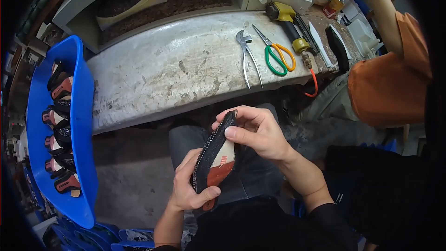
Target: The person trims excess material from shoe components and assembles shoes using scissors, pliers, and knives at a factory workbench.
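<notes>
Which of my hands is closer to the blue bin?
Left. Your left hand grips the lower end of the shoe part, across a gap to the right of the blue bin. Your right hand holds the upper end, farther right.

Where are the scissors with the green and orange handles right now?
In the head camera's view, the scissors lie right of centre on the worktable, between the metal pliers on their left and the yellow-and-black tool on their right.

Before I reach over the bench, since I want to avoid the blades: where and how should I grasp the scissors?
Probably by the green and orange handles, from the bench's near edge: the loops face you, while the blades point away.
</notes>
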A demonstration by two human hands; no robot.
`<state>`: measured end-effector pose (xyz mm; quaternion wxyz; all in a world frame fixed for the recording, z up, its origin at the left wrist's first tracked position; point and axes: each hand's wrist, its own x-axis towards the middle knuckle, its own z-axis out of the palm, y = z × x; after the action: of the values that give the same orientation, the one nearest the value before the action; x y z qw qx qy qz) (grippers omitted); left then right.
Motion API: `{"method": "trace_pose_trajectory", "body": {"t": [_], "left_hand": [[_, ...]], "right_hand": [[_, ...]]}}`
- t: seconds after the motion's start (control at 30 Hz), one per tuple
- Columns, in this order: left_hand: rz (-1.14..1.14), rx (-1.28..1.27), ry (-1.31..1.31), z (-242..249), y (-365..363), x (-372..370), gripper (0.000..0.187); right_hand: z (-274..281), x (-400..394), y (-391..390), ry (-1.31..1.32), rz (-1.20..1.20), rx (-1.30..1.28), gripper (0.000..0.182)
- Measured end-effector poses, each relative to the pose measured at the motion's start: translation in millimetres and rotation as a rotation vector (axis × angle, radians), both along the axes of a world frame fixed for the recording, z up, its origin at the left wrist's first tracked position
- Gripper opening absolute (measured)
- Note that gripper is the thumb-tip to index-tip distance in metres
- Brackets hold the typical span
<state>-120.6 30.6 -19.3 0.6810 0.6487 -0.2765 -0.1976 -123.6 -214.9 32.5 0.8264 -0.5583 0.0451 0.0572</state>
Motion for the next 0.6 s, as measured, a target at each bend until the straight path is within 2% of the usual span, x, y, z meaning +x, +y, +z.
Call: {"method": "trace_pose_trajectory", "body": {"t": [0.23, 0.37, 0.6], "left_hand": [[-0.015, 0.019, -0.018, -1.5, 4.6, -2.5, 0.08], [0.027, -0.025, 0.1, -1.1, -1.4, -9.2, 0.08], [0.061, 0.006, 0.227, 2.3, 3.9, -16.4, 0.077]], "right_hand": [[0.3, -5.1, 4.6, 0.001, 0.02, 0.055, 0.037], [6.5, -7.6, 0.3, 0.03, 0.082, -0.111, 0.042], [3.0, -5.1, 6.8, 0.034, 0.131, -0.129, 0.051]]}}
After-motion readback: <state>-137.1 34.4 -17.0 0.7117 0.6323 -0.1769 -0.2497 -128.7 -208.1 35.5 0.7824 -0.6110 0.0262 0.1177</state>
